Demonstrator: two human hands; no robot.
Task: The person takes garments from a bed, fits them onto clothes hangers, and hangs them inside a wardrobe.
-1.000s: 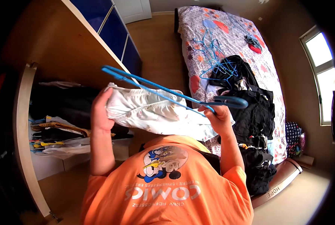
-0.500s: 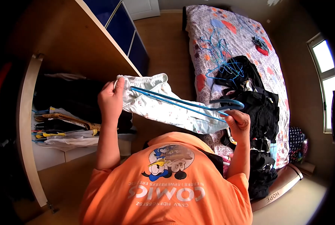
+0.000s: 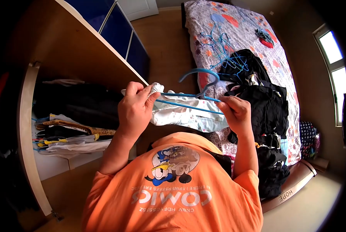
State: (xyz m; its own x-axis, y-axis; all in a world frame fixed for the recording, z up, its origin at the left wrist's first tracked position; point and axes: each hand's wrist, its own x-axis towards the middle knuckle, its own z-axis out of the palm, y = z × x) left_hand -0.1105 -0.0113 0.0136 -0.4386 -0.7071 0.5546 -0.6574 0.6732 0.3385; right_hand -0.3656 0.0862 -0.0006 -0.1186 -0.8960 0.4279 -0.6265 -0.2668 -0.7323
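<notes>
White printed trousers [image 3: 180, 116] with a gathered elastic waistband stretch between my hands in the head view. My left hand [image 3: 137, 104] is closed on their bunched waistband, at the left end of a blue clothes hanger [image 3: 186, 106]. The hanger's two bars lie along the front of the cloth, and its hook points up and curls to the left. My right hand [image 3: 237, 112] pinches the hanger's right end, near the base of the hook. Whether its fingers also catch some cloth is hidden.
An open wardrobe [image 3: 33, 116] at the left holds hanging clothes [image 3: 76, 133]. At the right, a bed [image 3: 204, 23] with a flowered cover bears black clothes [image 3: 266, 112] and a tangle of blue hangers [image 3: 221, 46]. A window [image 3: 331, 58] is far right.
The hanger has turned so its hook stands up instead of lying flat. My left hand has moved right and down along the waistband, bringing my hands closer together. The view has shifted slightly.
</notes>
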